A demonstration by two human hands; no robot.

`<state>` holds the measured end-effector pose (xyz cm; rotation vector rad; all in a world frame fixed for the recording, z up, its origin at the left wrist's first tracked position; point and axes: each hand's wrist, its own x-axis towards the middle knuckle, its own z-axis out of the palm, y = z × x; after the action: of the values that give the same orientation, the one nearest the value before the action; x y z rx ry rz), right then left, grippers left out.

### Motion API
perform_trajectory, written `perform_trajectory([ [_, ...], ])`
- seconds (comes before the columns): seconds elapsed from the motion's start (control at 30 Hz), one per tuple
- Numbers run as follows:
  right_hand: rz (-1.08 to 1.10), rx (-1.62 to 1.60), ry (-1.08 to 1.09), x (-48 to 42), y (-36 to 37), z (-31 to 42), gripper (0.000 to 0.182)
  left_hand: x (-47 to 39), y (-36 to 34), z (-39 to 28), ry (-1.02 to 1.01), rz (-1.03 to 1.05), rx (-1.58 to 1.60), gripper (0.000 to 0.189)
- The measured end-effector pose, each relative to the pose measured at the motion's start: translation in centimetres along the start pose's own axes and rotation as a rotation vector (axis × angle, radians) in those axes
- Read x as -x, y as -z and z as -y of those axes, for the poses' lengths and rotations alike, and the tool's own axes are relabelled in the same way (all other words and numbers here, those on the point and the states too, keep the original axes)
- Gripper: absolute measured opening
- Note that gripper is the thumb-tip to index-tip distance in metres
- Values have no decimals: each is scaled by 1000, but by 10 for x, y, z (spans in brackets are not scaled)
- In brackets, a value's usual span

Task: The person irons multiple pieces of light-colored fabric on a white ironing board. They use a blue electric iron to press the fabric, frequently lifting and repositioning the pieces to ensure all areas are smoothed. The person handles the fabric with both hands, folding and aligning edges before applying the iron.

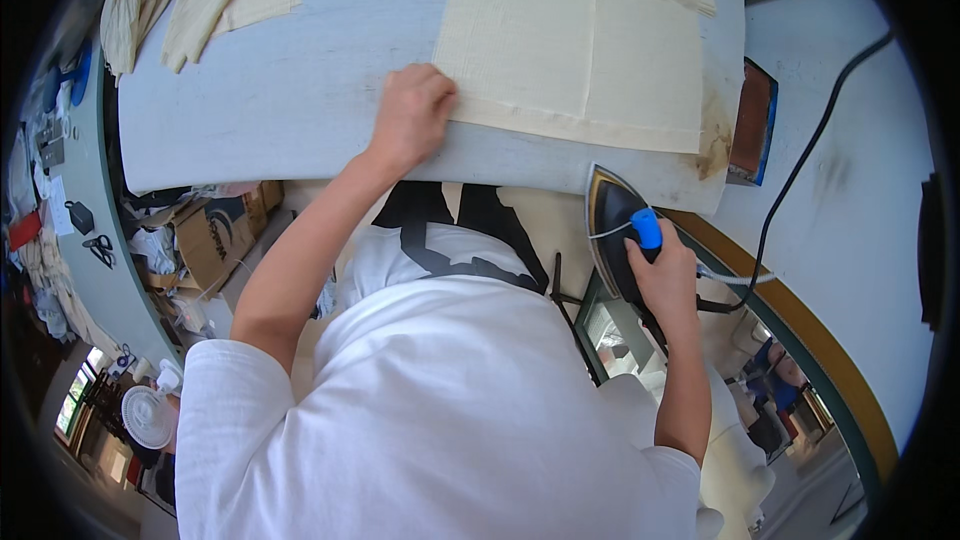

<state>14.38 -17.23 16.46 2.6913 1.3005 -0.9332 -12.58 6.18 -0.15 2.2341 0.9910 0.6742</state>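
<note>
My right hand (664,270) grips the handle of a steam iron (619,229), which is raised at the front edge of the padded ironing table, its soleplate turned to the left. A cream fabric garment piece (525,52) lies flat on the table, with a seam down its middle and a hem along its near edge. At the near left corner of that fabric is my left hand (416,112), fingers curled down; whether they pinch the cloth cannot be told. The ironing table's pale cover (300,105) has a brown scorch stain at the right.
More cream garments (217,0) lie at the back left. A black cable (799,157) and a hose run right from the iron. A brick-like block (752,124) stands at the table's right end. Left are a side table (124,255) with scissors (100,249), a cardboard box (214,240) and a white fan (148,416).
</note>
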Motion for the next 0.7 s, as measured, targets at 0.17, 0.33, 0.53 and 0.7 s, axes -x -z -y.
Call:
perform_trajectory([
  [0.17,-28,16,7,-6,4,-34,22,-26,-39,-37,23,172,58,11],
  [0.33,-21,-69,50,-13,0,-44,21,-32,-53,-42,69,211,6,13],
  [0.53,3,-85,111,-23,-4,-45,26,-31,-61,-43,84,187,-36,14],
  [0.7,31,-90,174,-32,-2,-29,29,-32,-60,-49,110,185,-48,14],
])
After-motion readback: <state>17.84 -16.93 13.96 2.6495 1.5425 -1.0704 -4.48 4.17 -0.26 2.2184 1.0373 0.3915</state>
